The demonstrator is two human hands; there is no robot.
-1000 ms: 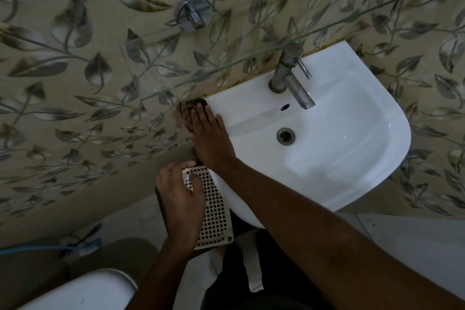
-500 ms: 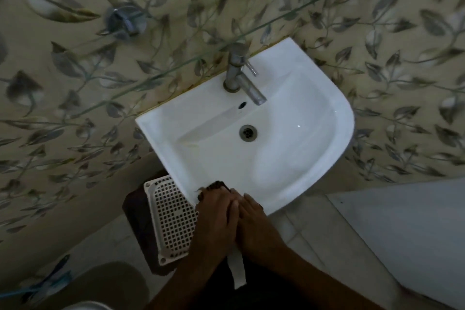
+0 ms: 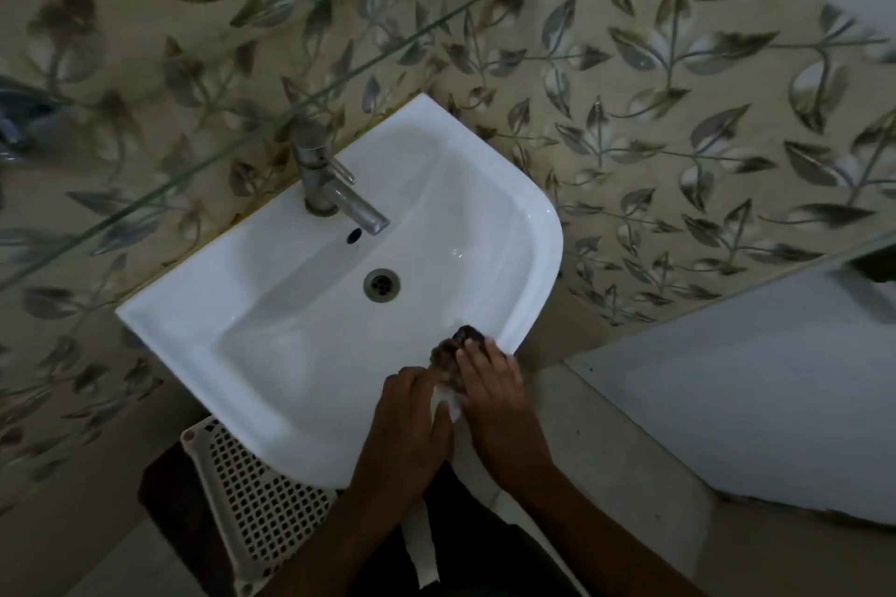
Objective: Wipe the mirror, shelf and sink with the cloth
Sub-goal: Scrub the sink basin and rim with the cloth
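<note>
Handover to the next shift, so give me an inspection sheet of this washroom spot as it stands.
Surface: white sink mounted on a leaf-patterned tiled wall; basin looks clean, drain open.
Job's things: dark cloth on the sink's front rim; glass shelf edge crosses above the tap; mirror not in view.
Clutter: white perforated basket under the sink's front left.
Grippers: right hand presses the cloth on the rim; left hand beside it, touching the cloth's pale end.
Cables: nothing seen.
Surroundings: pale floor tiles, white panel at right.
</note>
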